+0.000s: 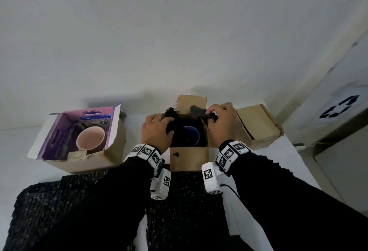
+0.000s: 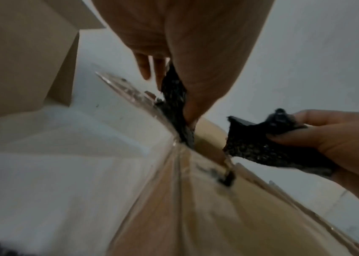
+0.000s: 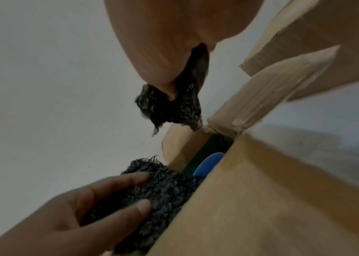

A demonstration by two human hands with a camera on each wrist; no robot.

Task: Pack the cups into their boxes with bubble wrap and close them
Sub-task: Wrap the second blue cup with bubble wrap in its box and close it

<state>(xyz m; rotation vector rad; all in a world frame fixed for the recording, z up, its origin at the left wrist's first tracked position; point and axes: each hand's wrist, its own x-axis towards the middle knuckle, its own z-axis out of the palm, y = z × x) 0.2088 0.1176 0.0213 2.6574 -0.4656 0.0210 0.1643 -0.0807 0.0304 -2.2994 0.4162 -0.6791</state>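
A blue cup [image 1: 192,135] stands inside the open brown box [image 1: 189,159] at the table's middle, with black bubble wrap [image 1: 196,112] around it. My left hand [image 1: 157,129] grips the wrap's left edge [image 2: 175,104] at the box rim. My right hand [image 1: 219,119] pinches the wrap's right corner [image 3: 169,107] above the box. In the right wrist view the blue cup [image 3: 207,164] shows through the gap. A pink cup [image 1: 90,138] sits in the purple-lined box [image 1: 57,161] at left, without wrap.
A third brown box [image 1: 258,125] lies on its side at the right. More black bubble wrap [image 1: 69,201] covers the table's near part under my arms. A grey bin [image 1: 338,111] with a recycling mark stands off the table's right edge.
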